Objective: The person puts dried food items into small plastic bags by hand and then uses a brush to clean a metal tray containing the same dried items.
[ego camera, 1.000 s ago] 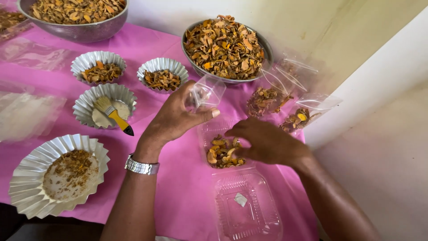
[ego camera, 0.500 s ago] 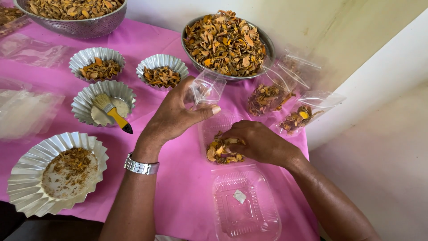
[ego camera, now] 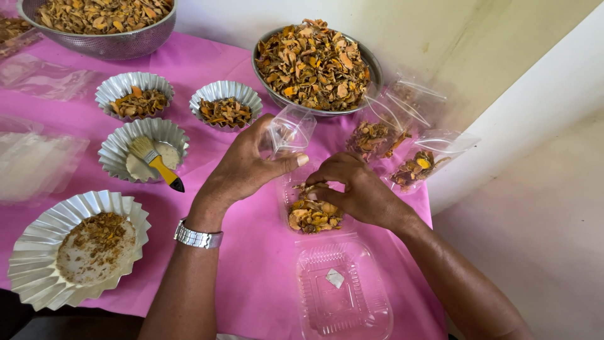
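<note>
The right hand (ego camera: 358,192) has slid a little nearer the left since a second ago, its grip pressed down on the dried orange pieces (ego camera: 314,214) in a clear container. Nearest, an empty clear clamshell tray (ego camera: 343,293) lies at the worktop's front edge. The left hand (ego camera: 248,167) pinches the container's raised lid (ego camera: 289,131). Beyond stands a heaped metal bowl (ego camera: 316,60).

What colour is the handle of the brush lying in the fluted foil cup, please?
Yellow with a black tip, on the brush; the head view shows it.
</note>
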